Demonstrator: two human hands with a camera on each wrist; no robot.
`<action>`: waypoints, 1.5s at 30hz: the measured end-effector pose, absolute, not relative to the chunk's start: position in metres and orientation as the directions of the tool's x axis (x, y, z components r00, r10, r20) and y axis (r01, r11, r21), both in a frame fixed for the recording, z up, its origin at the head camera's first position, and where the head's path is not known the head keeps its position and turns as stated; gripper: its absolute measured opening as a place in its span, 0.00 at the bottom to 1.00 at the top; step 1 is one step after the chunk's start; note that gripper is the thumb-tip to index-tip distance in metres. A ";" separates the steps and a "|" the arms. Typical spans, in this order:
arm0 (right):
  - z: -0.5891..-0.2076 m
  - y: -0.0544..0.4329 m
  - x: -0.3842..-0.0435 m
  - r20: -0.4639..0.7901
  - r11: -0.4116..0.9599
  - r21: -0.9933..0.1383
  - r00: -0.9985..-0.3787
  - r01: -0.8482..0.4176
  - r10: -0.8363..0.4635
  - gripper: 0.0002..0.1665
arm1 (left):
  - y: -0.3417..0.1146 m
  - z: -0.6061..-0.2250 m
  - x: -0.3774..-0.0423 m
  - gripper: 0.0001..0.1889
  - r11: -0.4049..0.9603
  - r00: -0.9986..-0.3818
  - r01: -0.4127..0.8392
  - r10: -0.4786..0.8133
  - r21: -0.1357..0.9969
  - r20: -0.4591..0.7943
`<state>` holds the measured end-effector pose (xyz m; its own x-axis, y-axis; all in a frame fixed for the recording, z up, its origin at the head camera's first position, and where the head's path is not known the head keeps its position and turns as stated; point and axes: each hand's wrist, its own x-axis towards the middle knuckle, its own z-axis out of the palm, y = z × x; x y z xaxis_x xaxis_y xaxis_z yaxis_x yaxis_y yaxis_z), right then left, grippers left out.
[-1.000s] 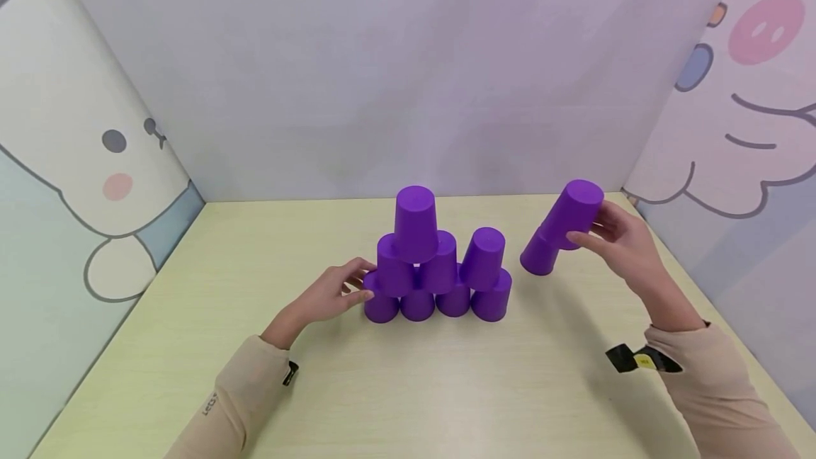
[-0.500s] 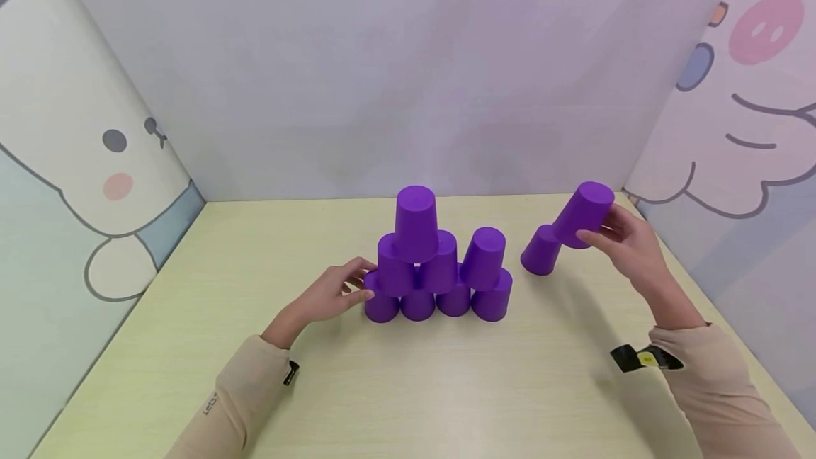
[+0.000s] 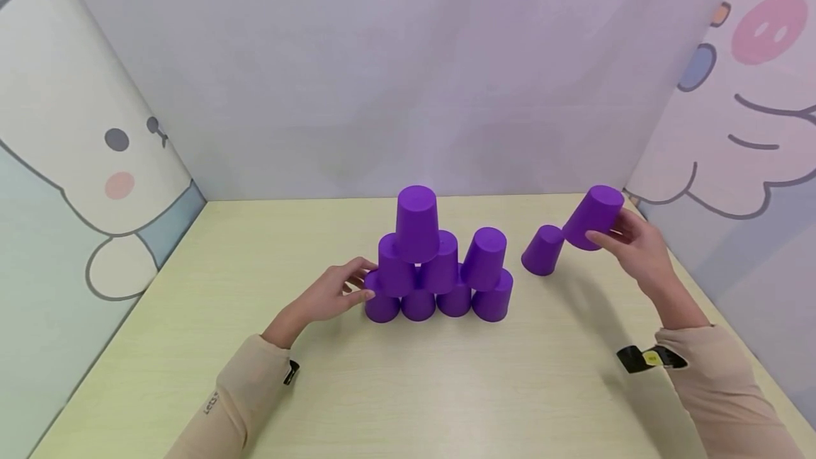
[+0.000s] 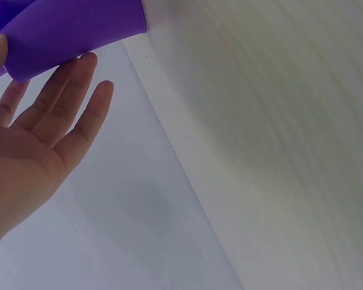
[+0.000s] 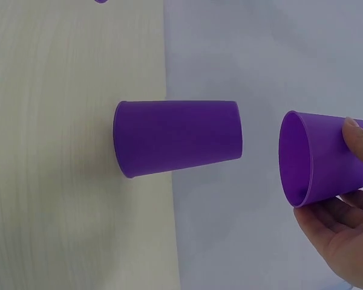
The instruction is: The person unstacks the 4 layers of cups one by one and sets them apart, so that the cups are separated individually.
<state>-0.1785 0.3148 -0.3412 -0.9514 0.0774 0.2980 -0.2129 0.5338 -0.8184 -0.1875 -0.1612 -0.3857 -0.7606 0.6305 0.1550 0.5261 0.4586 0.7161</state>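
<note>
Right hand (image 3: 637, 250): fingers grip raised cup (image 3: 593, 219), mouth down, above worktop (image 3: 433, 388), beside lone cup (image 3: 543, 251). Left hand (image 3: 328, 293): fingers extended loosely by cup stack (image 3: 440, 268), likely guarding it; stack built mouths-down, presumably for stability.

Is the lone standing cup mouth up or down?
Mouth down: the lone cup has its narrow end uppermost and its wide rim on the table.

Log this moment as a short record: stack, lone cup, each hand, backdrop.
Stack: purple cups, rows of four, three and one from the bottom up
Lone cup: mouth down on the table, right of the stack
Left hand: at the stack's left end
Right hand: grips a raised cup, apart from the lone cup
Backdrop: pale, plain
</note>
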 end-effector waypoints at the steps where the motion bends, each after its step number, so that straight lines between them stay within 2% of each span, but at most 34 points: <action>1: -0.342 0.316 -0.179 0.294 0.535 -0.819 -0.953 -0.208 0.078 0.31 | -0.161 -0.386 -0.187 0.18 0.459 -0.761 0.525 0.630 0.717 0.154; 16: -0.354 0.333 -0.187 0.233 0.557 -0.819 -0.967 -0.137 0.103 0.37 | -0.162 -0.386 -0.188 0.17 0.449 -0.758 0.524 0.633 0.724 0.157; 28: -0.371 0.342 -0.195 0.220 0.602 -0.790 -0.970 -0.113 0.107 0.34 | -0.162 -0.386 -0.189 0.17 0.448 -0.756 0.529 0.635 0.721 0.160; 45: -0.391 0.346 -0.198 0.107 0.662 -0.750 -0.989 -0.011 0.105 0.40 | -0.162 -0.387 -0.189 0.18 0.448 -0.750 0.535 0.642 0.717 0.159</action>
